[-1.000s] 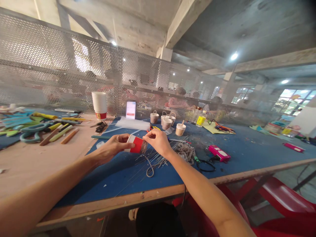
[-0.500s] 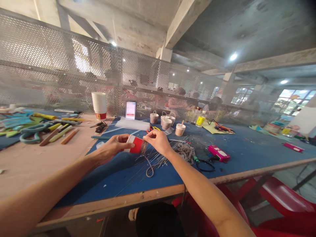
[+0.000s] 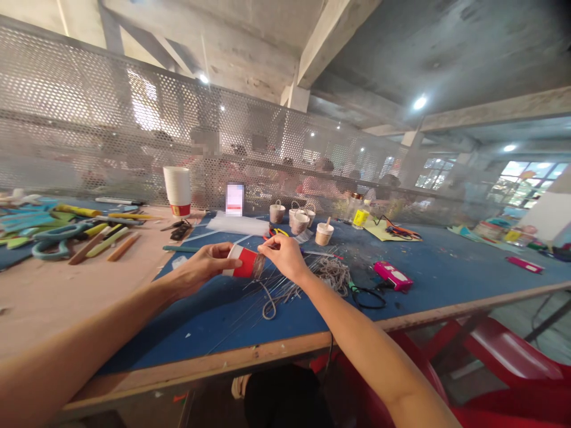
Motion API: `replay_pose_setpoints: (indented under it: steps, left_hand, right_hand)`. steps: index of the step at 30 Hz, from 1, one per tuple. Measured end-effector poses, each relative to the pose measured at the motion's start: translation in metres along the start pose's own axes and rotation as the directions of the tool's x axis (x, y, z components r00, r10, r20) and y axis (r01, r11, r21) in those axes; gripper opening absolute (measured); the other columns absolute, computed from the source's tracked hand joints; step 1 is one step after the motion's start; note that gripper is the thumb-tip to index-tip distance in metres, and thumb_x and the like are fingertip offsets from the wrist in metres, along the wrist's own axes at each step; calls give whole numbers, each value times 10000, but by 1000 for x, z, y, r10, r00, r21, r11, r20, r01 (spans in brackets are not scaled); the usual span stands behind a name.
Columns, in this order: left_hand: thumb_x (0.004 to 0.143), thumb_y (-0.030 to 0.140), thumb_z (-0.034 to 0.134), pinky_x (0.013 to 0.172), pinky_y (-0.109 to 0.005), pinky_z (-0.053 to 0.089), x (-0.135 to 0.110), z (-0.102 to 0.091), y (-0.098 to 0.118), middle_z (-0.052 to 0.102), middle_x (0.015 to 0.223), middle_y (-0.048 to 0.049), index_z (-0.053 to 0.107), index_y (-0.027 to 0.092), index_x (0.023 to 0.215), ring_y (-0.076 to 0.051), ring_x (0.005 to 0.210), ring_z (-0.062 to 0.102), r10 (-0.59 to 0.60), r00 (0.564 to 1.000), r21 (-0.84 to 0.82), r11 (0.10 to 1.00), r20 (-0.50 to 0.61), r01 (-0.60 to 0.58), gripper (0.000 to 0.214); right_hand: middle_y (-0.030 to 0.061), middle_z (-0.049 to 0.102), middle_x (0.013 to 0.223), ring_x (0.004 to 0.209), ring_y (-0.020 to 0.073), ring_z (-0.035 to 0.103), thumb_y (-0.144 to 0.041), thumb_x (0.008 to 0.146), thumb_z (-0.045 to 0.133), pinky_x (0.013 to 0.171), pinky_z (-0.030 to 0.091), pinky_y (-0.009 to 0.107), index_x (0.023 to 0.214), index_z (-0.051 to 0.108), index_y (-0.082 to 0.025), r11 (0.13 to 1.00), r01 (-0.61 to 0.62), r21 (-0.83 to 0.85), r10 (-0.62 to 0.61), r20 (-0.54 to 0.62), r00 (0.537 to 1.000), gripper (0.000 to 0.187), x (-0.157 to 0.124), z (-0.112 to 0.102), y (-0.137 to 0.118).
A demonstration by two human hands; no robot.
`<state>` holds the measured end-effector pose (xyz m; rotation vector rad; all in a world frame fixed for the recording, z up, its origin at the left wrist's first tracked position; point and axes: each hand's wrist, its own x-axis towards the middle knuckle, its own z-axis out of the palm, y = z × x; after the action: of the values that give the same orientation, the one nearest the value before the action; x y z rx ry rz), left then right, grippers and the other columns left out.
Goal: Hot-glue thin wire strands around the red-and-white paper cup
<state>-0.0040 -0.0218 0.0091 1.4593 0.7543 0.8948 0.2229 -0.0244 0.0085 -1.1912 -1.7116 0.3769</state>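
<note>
My left hand (image 3: 209, 266) is closed around a red and white paper cup (image 3: 247, 261), tipped on its side above the blue table. Brownish-grey cord or strands (image 3: 259, 266) cover the cup's right end. At that end my right hand (image 3: 285, 254) makes a pinch with thumb and forefinger; what sits between the fingertips is too small to make out. A loose loop of grey cord (image 3: 269, 308) hangs or lies just below the cup. Beyond the right wrist lies a tangled pile of grey cord (image 3: 333, 274) with thin clear strands (image 3: 285, 291).
Small cups with loop handles (image 3: 300, 222), a cup with a stick (image 3: 323, 234), a lit phone (image 3: 234, 200) and stacked paper cups (image 3: 177, 190) stand behind. Scissors (image 3: 57, 239) and tools lie left, a magenta device (image 3: 392, 276) right. A perforated metal screen (image 3: 250, 119) borders the back.
Both hands and the cup stay almost where they were. The whole view has shifted very slightly.
</note>
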Motion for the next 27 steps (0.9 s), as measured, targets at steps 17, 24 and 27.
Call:
replay_pose_setpoints:
  steps: [17,24,27]
  left_hand:
    - [722,272,911,837,-263,531,4,-7,-3,804,915,-25,798,172,903,-169,837,682,32,998,-156,987,-50,-39,236]
    - [699,285,924,745,-265,538,1,-4,2,806,853,-20,782,180,890,-168,739,694,15,996,-166,986,-90,-30,260]
    - [781,349,867,794,-331,573,0,-5,2,812,867,-44,764,177,934,-214,767,731,-26,999,-253,967,-33,17,252]
  right_hand:
    - [84,787,996,831,200,760,-783,932,468,741,589,298,955,768,-198,900,-159,405,133,92,987,657,6,1,11]
    - [62,770,1097,1019,197,731,-636,921,640,845,577,279,1151,719,-212,954,-88,286,34,187,982,489,1,4,10]
    - [64,759,1156,1050,189,719,-510,903,714,878,570,274,1152,706,-208,959,-64,275,26,139,990,390,1,5,8]
